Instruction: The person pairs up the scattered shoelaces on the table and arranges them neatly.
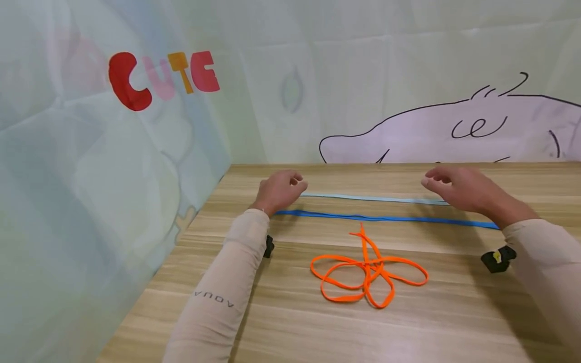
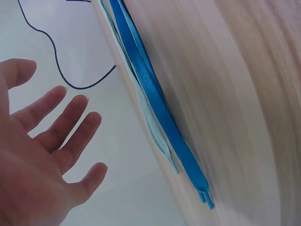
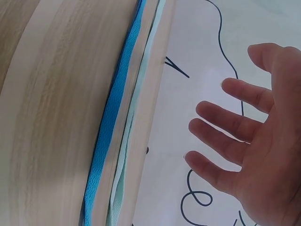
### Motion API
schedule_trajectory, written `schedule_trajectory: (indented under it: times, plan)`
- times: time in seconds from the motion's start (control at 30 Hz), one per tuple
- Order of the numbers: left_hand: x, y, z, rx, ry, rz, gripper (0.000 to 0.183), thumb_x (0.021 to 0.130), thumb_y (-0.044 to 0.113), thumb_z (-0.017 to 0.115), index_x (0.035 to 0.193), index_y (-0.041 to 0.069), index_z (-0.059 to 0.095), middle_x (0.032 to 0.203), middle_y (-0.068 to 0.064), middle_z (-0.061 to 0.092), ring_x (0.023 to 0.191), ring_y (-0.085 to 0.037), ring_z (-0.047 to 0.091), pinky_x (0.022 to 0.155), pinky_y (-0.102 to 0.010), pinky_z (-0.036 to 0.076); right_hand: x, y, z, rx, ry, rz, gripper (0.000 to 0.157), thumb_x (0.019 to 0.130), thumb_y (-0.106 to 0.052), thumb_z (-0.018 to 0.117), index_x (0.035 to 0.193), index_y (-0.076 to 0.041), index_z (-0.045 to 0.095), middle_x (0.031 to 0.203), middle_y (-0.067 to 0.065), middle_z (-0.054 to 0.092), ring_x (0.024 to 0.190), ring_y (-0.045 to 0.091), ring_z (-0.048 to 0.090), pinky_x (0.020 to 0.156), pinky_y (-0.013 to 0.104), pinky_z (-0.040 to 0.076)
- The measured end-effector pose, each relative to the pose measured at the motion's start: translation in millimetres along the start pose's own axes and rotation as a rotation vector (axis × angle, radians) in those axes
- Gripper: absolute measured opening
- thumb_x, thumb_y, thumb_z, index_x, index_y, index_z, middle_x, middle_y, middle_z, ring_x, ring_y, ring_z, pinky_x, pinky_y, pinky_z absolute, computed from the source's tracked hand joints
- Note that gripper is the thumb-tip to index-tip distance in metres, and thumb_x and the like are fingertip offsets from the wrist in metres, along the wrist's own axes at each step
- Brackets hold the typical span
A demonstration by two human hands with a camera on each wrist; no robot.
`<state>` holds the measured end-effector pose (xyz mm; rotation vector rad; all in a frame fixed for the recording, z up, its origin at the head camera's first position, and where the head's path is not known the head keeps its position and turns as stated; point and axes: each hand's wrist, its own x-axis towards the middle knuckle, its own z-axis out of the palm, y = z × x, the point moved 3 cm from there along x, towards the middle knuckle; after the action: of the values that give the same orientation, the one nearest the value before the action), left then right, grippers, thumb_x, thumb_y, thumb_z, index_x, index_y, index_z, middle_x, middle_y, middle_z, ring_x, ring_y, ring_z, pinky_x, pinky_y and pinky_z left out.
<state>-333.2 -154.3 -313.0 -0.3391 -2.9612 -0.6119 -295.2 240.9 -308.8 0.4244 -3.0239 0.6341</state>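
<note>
Two flat shoelaces stretch side by side across the wooden table: a pale blue shoelace at the back and a darker blue shoelace in front of it. Above their left ends is my left hand, fingers loosely bent and apart, holding nothing. My right hand hovers over the right part of the laces, also with nothing in its fingers. In the left wrist view the tipped ends of the blue shoelace show. Nearer me lies an orange shoelace, looped into several loose petals.
The wooden table meets a pale printed cloth backdrop at its far and left edges. Black wrist devices are strapped under both forearms.
</note>
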Motion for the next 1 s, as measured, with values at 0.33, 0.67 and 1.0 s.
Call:
schedule_trajectory:
  times: [0.33, 0.67, 1.0]
  plan:
    - [-0.4, 9.3, 2.7, 0.01, -0.027, 0.004, 0.035, 0.099, 0.043, 0.052, 0.114, 0.018, 0.072, 0.116, 0.002, 0.068, 0.108, -0.019, 0.06, 0.1, -0.051, 0.04, -1.8, -3.6, 2.2, 0.007, -0.011, -0.025, 0.067, 0.101, -0.058, 0.047, 0.134, -0.001, 0.058, 0.128, 0.03, 0.058, 0.115, 0.047, 0.054, 0.089, 0.065, 0.046]
    - [-3.2, 26.3, 18.8, 0.007, -0.09, 0.059, 0.027, 0.099, 0.038, 0.056, 0.109, 0.019, 0.072, 0.108, 0.004, 0.07, 0.1, -0.016, 0.063, 0.095, -0.044, 0.045, -1.1, -12.5, 12.5, -0.018, -0.024, -0.052, 0.058, 0.101, -0.054, 0.051, 0.127, -0.004, 0.065, 0.121, 0.024, 0.064, 0.111, 0.041, 0.058, 0.09, 0.062, 0.047]
    - [-7.2, 51.8, 34.0, 0.031, -0.157, 0.161, 0.021, 0.099, 0.032, 0.058, 0.106, 0.018, 0.072, 0.104, 0.005, 0.07, 0.093, -0.012, 0.062, 0.09, -0.038, 0.048, 0.5, -28.7, 21.9, -0.031, -0.056, -0.108, 0.051, 0.102, -0.048, 0.053, 0.123, -0.004, 0.067, 0.117, 0.022, 0.067, 0.108, 0.038, 0.062, 0.089, 0.059, 0.048]
